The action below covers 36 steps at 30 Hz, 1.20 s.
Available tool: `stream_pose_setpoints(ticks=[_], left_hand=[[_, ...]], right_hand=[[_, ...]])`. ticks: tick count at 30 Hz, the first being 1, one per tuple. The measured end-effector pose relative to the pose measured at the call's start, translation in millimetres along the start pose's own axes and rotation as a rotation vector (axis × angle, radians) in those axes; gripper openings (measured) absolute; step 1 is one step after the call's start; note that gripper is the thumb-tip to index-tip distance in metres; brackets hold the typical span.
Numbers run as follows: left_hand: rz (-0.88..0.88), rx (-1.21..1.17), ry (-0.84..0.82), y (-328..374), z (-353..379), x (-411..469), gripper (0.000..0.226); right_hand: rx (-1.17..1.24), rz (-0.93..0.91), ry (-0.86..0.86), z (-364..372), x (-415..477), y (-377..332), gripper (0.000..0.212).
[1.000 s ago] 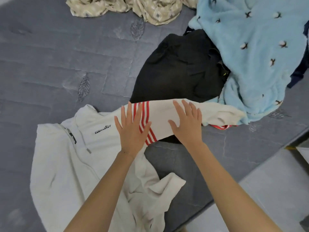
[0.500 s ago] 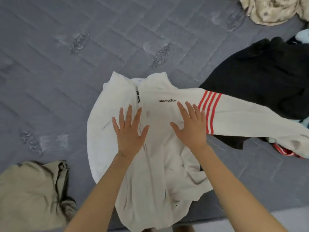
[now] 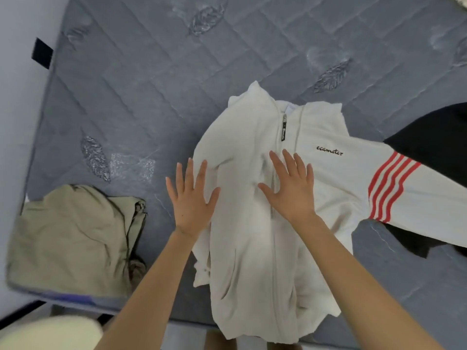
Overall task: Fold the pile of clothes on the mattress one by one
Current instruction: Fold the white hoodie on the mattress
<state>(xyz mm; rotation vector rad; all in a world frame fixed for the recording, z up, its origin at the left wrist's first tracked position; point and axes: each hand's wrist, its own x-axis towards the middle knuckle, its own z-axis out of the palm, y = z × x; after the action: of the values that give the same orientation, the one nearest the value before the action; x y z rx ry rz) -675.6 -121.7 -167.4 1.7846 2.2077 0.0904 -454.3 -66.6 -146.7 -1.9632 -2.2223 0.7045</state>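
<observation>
Head cam, close, downward over mattress (image 3: 151,84)

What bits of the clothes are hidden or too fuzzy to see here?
Head view only:
Striped sleeve of the white jacket: its cuff is cut off by the right edge.
Black garment: partly under that sleeve, the rest beyond the right edge.
Zip pull: its lettering is too small to read.
Beige garment: blurred, so its type is unclear.

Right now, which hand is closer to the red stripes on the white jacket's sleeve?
Right. The right hand lies flat on the white jacket at its zipper, toward the red stripes; the left hand rests at the jacket's opposite edge, farther away.
</observation>
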Motion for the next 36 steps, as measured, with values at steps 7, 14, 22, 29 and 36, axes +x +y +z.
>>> stream_pose_setpoints(ticks=[7,14,22,29,36], left_hand=[[-0.272,-0.391,-0.088,-35,22,14,0.051],[-0.246,-0.789,-0.068,-49,32,17,0.018],[-0.520,-1.042,-0.161,-44,38,25,0.020],[-0.279,-0.907,-0.076,-57,20,28,0.026],[-0.412,-1.202,-0.167,-63,-2,30,0.028]], right_hand=[[0.035,-0.085,-0.060,40,25,-41,0.070],[0.167,-0.178,-0.132,83,38,-68,0.059],[0.300,-0.098,-0.192,97,46,-96,0.044],[0.100,-0.512,-0.389,80,76,-118,0.048],[0.121,-0.544,-0.278,79,95,-119,0.032]])
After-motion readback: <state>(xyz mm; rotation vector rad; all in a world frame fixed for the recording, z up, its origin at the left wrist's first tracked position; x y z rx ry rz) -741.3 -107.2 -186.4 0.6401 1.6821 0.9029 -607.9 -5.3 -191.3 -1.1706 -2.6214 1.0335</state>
